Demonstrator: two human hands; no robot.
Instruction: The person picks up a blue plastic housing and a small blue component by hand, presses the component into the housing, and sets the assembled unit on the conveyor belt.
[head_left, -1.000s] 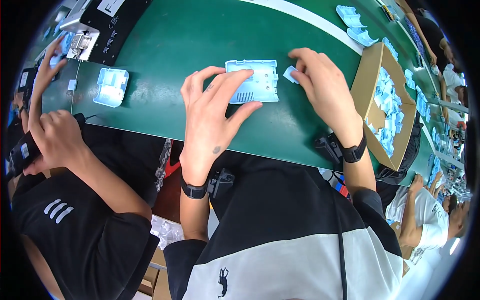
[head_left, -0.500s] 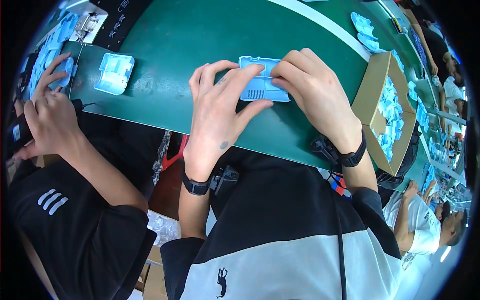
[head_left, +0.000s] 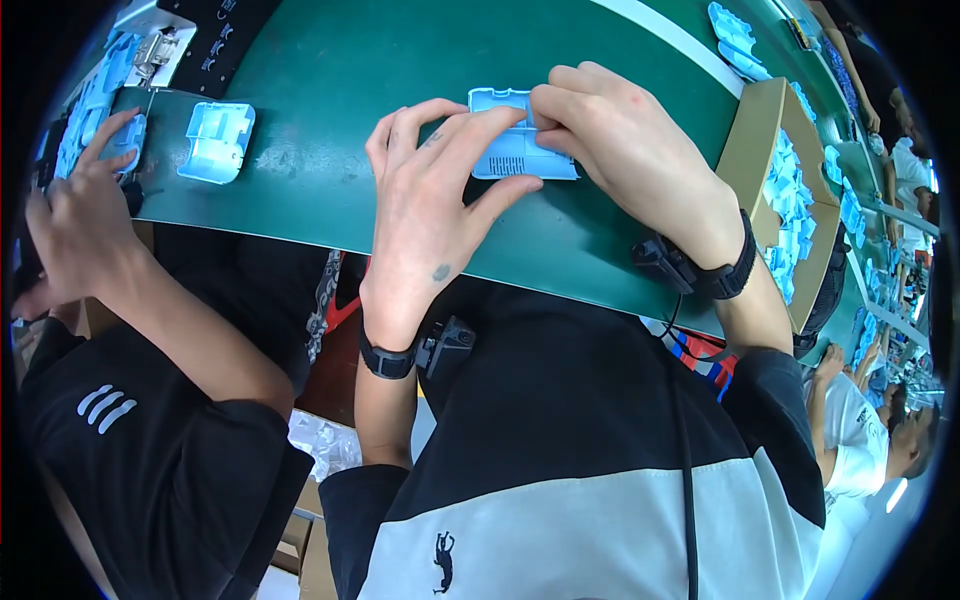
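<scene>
On the green table lies a light blue plastic case [head_left: 500, 165], its hollow inside facing up and a patch of narrow slots near its lower edge. My left hand [head_left: 430, 165] holds it from the left, index finger laid over its upper part and thumb along its lower edge. At the case's right side, my right hand [head_left: 625, 135] has its fingers drawn together in a pinch. What those fingertips hold, if anything, is hidden behind them. They cover the right end of the case.
Another open blue case [head_left: 217, 142] lies to the left on the green table [head_left: 330, 110]. A cardboard box [head_left: 745, 140] of blue pieces stands at right. A co-worker's hand [head_left: 85, 225] is by blue parts at far left, near a metal fixture [head_left: 155, 55].
The case and both hands sit slightly higher in the picture. My right hand has tilted a little at the wrist, still pinched at the case's right side. The co-worker's hand has shifted slightly.
</scene>
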